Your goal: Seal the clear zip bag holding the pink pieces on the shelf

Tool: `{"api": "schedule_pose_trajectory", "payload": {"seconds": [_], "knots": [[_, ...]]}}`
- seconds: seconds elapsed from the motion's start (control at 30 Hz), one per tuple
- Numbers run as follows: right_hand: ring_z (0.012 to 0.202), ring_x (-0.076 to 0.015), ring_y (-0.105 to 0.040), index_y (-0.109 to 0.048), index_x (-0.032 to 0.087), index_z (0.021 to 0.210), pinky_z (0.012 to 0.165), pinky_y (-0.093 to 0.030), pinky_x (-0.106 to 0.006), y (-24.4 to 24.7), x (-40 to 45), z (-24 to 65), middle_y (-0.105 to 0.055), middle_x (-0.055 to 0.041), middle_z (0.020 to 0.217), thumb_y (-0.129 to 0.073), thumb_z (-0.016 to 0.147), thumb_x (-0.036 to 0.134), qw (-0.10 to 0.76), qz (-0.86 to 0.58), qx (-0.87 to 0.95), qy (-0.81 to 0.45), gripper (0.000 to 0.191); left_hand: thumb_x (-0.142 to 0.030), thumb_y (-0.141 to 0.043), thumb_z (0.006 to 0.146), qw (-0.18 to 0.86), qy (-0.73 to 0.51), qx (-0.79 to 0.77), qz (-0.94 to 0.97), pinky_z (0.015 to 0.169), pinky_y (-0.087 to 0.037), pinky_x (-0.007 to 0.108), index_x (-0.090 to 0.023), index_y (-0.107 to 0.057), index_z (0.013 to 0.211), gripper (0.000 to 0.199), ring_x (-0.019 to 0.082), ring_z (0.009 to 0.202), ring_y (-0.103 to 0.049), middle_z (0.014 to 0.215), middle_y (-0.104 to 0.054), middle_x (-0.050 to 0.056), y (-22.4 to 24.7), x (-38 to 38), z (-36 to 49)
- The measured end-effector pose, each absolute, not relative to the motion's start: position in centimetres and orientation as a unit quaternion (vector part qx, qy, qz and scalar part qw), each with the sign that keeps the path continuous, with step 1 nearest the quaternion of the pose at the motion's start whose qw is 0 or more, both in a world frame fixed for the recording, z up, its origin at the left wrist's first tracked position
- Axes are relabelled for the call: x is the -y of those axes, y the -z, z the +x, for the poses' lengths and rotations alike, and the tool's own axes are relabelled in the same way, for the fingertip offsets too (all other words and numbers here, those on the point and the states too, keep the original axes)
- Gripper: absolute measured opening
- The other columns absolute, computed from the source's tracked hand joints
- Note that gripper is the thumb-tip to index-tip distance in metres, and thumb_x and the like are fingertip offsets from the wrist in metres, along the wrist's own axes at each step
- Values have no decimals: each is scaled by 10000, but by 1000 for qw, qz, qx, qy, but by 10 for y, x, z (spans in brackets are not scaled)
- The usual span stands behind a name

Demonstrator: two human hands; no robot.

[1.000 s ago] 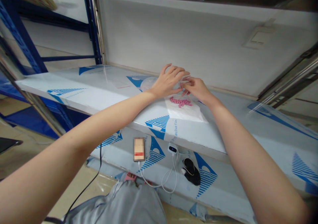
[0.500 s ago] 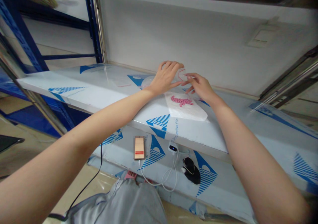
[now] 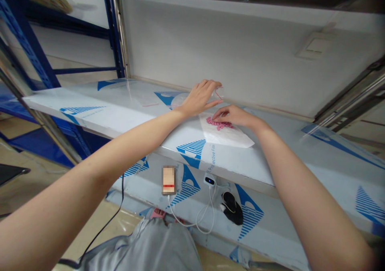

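Observation:
Several small pink pieces (image 3: pixel 221 125) lie in a pile on a white sheet of paper (image 3: pixel 237 138) on the shelf. My right hand (image 3: pixel 233 114) is over the back of the pile, its fingertips pressed together at the pieces; whatever is between them is too small to make out. My left hand (image 3: pixel 200 96), behind and left of the paper, holds a small clear bag (image 3: pixel 219 91) with a red line along its edge between thumb and fingers. Beside my left wrist lies more clear plastic (image 3: pixel 178 100).
Another clear bag (image 3: pixel 149 104) lies flat on the shelf (image 3: pixel 120 116) at left. On the lower shelf are a phone (image 3: pixel 169 180), a white device (image 3: pixel 209 180) with a cable and a black object (image 3: pixel 232 209). A wall stands behind.
My right hand has moved from beside the clear bag down and left to the pink pieces, its fingers closing. My left hand has lowered slightly with the bag.

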State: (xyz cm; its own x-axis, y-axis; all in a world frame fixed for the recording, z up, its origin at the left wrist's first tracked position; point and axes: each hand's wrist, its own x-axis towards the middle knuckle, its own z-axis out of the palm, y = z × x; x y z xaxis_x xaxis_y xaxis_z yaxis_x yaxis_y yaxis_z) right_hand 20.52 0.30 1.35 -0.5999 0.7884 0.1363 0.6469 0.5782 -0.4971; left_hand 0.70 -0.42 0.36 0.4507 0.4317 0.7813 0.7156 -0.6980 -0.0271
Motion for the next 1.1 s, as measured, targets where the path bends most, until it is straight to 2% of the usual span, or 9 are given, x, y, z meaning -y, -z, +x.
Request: {"api": "schedule_pose_trajectory", "payload": {"seconds": [0.17, 0.5, 0.77, 0.93, 1.1], "knots": [[778, -219, -663, -734, 203, 767, 738, -536, -332, -13, -5, 205, -741, -57, 844, -678, 771, 203, 182, -415, 870, -197, 56, -610, -398, 955, 168, 390, 330, -843, 1025, -378, 453, -144, -490, 1306, 591, 322, 1212, -499, 1278, -550, 191, -3, 2, 6], [853, -222, -677, -741, 201, 809, 823, -528, -342, -12, -4, 204, -748, -69, 938, -653, 804, 179, 183, -415, 869, -198, 91, -609, -394, 957, 164, 389, 334, -843, 1033, -381, 446, -132, -494, 1294, 593, 313, 1206, -500, 1274, -552, 189, -1, -2, 5], [759, -217, -670, -710, 211, 749, 768, -539, -347, -8, -5, 201, -737, -59, 819, -668, 783, 186, 188, -421, 872, -161, 59, -601, -400, 959, 150, 392, 332, -844, 1061, -366, 424, -137, -497, 1286, 575, 295, 1222, -502, 1295, -555, 179, -3, -1, 4], [809, -233, -667, -704, 196, 763, 810, -537, -373, -10, -7, 201, -727, -83, 865, -696, 768, 234, 264, -411, 853, -184, 39, -550, -431, 965, 144, 400, 339, -839, 1079, -353, 400, -117, -482, 1288, 542, 275, 1255, -491, 1313, -552, 183, -2, -3, 3], [781, -210, -656, -707, 191, 857, 756, -526, -332, -19, -5, 206, -705, -70, 834, -687, 792, 350, 334, -414, 820, -212, 173, -505, -469, 960, 107, 398, 345, -843, 1059, -379, 392, -162, -456, 1295, 479, 257, 1235, -520, 1319, -554, 171, -2, 1, 3]]}}
